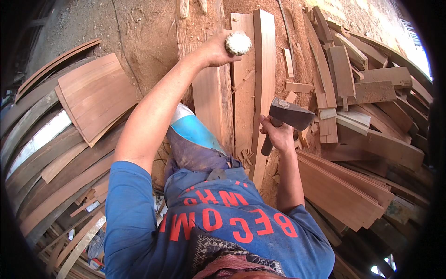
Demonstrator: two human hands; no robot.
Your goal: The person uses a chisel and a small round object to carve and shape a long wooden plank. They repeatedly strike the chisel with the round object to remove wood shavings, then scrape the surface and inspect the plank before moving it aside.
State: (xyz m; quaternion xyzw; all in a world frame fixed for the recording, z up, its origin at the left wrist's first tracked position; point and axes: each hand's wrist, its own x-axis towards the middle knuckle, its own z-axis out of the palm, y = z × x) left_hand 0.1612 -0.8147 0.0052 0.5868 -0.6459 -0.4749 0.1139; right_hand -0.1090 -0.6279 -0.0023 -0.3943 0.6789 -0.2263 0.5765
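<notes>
My left hand (217,49) is wrapped around an upright chisel, seen end-on, so the pale, frayed top of its handle (238,43) faces me. The chisel's blade is hidden below the handle, so I cannot tell whether it touches the wood. Beneath it lie a flat plank (242,81) and, along its right side, a thicker squared timber (264,65). My right hand (280,133) grips a hammer by its dark handle, with the heavy metal head (292,114) raised to the right of the timber.
A wide, worn beam (209,97) runs by my bent leg (197,132). Cut boards (341,188) and offcuts pile up on the right. More stacked boards (100,95) stand at the left. Sawdust and chips cover the ground; a thin cable (121,39) crosses it.
</notes>
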